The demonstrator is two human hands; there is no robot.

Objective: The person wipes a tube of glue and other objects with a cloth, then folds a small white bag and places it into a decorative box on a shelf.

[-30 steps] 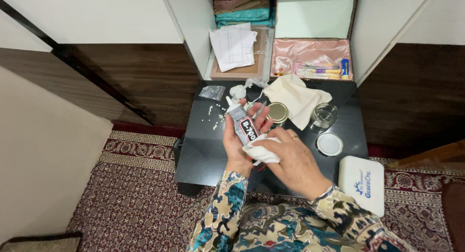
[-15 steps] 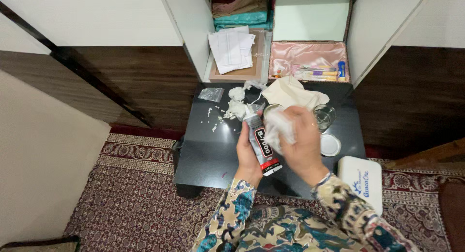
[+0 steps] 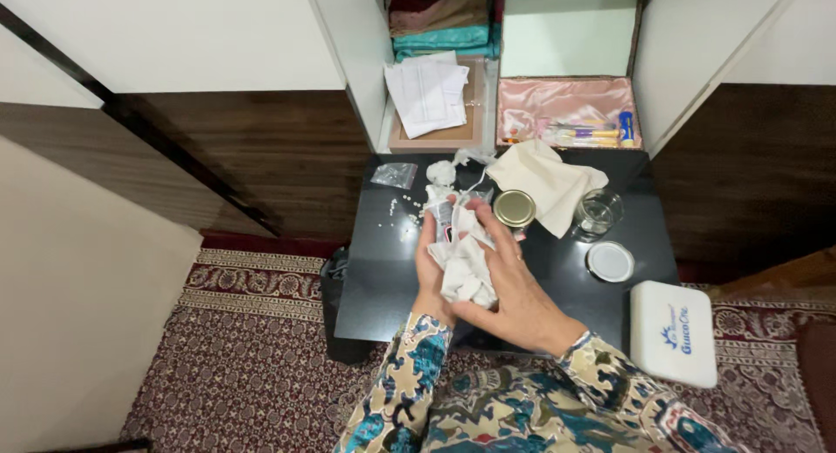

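A: Floor first. Patterned rug, maroon with a pale border band, running left to right under the low black tabletop.

B: Walls?

A: Dark wood panelling along the far side, left and right of an open white cabinet. A cream surface fills the near left. A dark diagonal strip crosses the upper left.

B: Inside the cabinet?

A: Folded cloth stacked at the far back; a pale green panel to the right of it.

B: Light?

A: Even, indoor; glossy sheen on the tabletop. No source in view.
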